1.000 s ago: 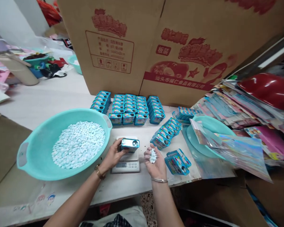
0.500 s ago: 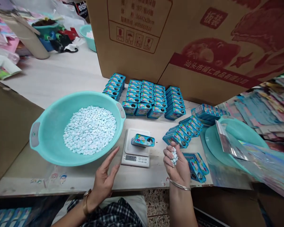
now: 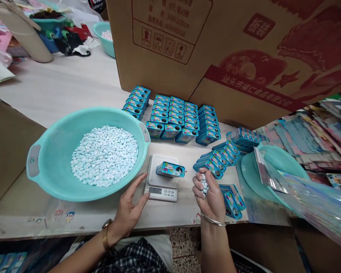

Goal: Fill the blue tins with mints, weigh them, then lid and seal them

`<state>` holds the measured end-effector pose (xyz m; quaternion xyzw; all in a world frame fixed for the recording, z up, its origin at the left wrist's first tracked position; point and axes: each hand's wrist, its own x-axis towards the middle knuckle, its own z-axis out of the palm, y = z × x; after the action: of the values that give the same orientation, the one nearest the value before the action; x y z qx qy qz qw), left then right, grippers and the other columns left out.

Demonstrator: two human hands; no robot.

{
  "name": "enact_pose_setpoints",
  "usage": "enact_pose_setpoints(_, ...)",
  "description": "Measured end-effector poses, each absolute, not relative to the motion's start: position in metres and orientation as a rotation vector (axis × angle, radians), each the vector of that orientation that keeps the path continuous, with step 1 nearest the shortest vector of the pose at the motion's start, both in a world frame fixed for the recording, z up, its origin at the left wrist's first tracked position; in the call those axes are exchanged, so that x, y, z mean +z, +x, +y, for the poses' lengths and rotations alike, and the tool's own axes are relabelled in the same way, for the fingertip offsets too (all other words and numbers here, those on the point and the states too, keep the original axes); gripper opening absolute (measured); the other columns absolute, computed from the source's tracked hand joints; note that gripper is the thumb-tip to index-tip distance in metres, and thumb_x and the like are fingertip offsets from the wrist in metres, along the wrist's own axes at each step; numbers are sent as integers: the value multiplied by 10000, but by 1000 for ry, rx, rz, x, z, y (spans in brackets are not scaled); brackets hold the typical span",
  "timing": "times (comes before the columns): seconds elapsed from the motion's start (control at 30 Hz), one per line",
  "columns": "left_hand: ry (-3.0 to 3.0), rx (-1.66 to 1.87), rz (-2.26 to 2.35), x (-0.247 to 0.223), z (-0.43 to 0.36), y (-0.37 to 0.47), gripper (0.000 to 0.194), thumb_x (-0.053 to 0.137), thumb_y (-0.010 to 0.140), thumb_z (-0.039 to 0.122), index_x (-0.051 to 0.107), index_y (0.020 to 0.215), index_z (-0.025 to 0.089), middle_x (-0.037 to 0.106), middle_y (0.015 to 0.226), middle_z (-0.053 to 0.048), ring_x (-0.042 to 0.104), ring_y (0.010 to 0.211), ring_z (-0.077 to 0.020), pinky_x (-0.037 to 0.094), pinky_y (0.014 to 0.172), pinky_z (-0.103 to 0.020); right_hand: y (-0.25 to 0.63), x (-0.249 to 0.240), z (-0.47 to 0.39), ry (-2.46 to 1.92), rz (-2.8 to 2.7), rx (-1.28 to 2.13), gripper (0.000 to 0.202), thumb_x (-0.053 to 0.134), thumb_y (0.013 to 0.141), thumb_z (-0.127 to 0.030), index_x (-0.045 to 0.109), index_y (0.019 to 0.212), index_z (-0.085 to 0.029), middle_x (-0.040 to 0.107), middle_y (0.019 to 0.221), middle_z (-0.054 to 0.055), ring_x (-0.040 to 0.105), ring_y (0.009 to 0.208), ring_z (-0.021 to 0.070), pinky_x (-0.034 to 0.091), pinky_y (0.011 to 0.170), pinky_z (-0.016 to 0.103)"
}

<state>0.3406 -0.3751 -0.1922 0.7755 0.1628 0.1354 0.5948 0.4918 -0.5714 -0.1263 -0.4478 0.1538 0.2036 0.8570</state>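
My right hand (image 3: 208,193) is curled around several pale blue candies (image 3: 204,185), close to the front stack of blue boxes. Fingers apart and holding nothing, my left hand (image 3: 130,204) is beside the lower left corner of a white digital scale (image 3: 150,180). One small blue candy box (image 3: 170,169) stands on the scale's plate, its round opening facing up. To the left, a turquoise basin (image 3: 53,151) holds a heap of pale blue and white candies (image 3: 106,155).
Rows of blue boxes (image 3: 174,115) stand behind the scale, before a large cardboard carton (image 3: 165,72). More boxes (image 3: 218,159) lie at right, beside turquoise basins (image 3: 250,170) with clear plastic bags. A bottle (image 3: 22,30) stands at back left.
My left hand has shifted slightly right, nearer the scale. My right hand, still closed on candies, has moved slightly left. The whole view has tilted a little.
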Motion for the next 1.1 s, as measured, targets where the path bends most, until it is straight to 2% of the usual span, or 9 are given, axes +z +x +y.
enact_pose_setpoints(0.4, 1798, 392, 229, -178, -379, 379, 570, 575, 922, 294, 383, 1459, 285, 474, 1490, -85, 433, 1381, -244, 351, 1172, -470, 483, -121, -583, -898, 301, 407, 313, 824, 713, -338, 646, 910, -171, 478, 698, -55, 388, 486, 18, 272, 325, 78)
enact_pose_setpoints(0.8, 1817, 423, 200, -176, -393, 405, 636, 581, 917, 313, 314, 1490, 251, 433, 1515, -120, 406, 1403, -263, 336, 1173, -489, 497, -107, -544, -1290, 48, 354, 332, 747, 771, -459, 702, 896, -155, 504, 677, -31, 358, 463, 9, 186, 361, 105)
enact_pose_setpoints(0.97, 2004, 608, 71, -157, -399, 408, 658, 584, 904, 266, 296, 1495, 265, 418, 1520, -111, 373, 1420, -273, 332, 1172, -517, 502, -105, -543, -1104, 89, 504, 299, 781, 750, -403, 682, 886, -156, 522, 685, -36, 377, 460, 8, 203, 337, 84)
enact_pose_setpoints(1.03, 2066, 703, -16, -143, -401, 416, 577, 581, 900, 246, 388, 1443, 277, 443, 1505, -94, 354, 1429, -285, 327, 1168, -540, 503, -106, -543, -947, 149, 596, 264, 775, 763, -358, 667, 900, -159, 523, 677, -46, 371, 449, 8, 213, 319, 77)
enact_pose_setpoints(1.1, 2109, 760, -101, -128, -402, 429, 388, 578, 898, 238, 560, 1285, 272, 513, 1444, -75, 336, 1435, -293, 347, 1151, -542, 503, -107, -542, -821, 205, 641, 221, 738, 805, -329, 656, 929, -165, 530, 671, -54, 367, 435, 7, 222, 308, 70)
